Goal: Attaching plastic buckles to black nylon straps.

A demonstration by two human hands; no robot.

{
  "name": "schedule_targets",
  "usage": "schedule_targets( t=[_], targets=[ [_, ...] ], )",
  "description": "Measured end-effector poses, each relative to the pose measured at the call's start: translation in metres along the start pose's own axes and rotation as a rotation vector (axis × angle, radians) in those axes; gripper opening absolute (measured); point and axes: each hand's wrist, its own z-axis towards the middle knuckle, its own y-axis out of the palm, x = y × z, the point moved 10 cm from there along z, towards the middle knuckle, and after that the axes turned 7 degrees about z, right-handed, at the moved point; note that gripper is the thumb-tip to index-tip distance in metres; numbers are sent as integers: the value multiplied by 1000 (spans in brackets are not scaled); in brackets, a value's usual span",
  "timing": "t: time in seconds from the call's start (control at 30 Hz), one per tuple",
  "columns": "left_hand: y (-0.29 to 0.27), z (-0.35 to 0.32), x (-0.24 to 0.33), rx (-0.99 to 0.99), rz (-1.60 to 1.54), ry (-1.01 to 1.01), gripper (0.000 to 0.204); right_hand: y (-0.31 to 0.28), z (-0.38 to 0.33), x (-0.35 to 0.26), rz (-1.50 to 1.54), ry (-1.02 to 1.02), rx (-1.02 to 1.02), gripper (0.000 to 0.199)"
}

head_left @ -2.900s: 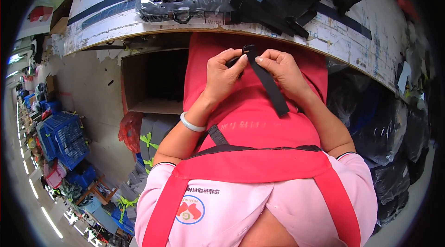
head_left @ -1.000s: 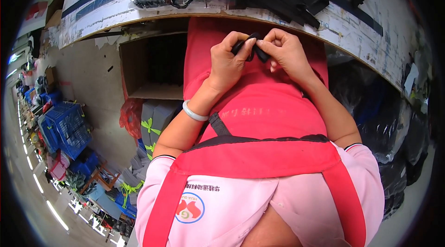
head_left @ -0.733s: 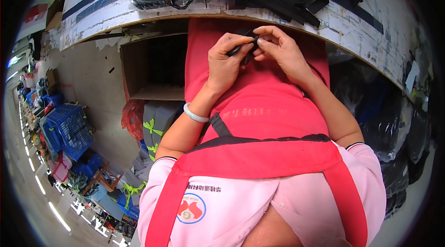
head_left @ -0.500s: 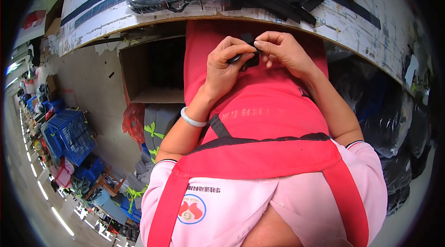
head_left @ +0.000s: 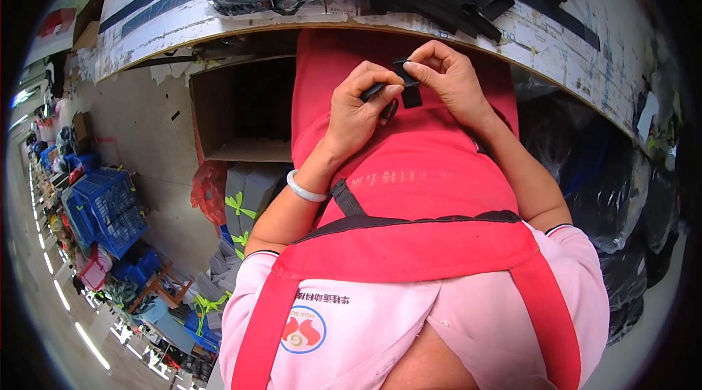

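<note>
Where bare, worktop (head_left: pixel 164 40) white, room (head_left: pixel 157 163) cluttered.

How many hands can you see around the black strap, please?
2: the left hand, holding a black piece, and the right hand, pinching the black strap near its top. No others show.

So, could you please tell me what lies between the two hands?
In the head view, a black strap shows between the left hand and right hand, over the red apron.
</note>
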Motion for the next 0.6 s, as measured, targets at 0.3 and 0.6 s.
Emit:
schedule_targets(
  t=[0.3,0.6],
  targets=[
    [17,-15,-56,-209,-218,-403,19,73,28,-95,98,-241,-115,21],
    [11,-21,-75,-206,-398,-548,39,70,12,-30,-519,-59,-278,21]
  ],
)
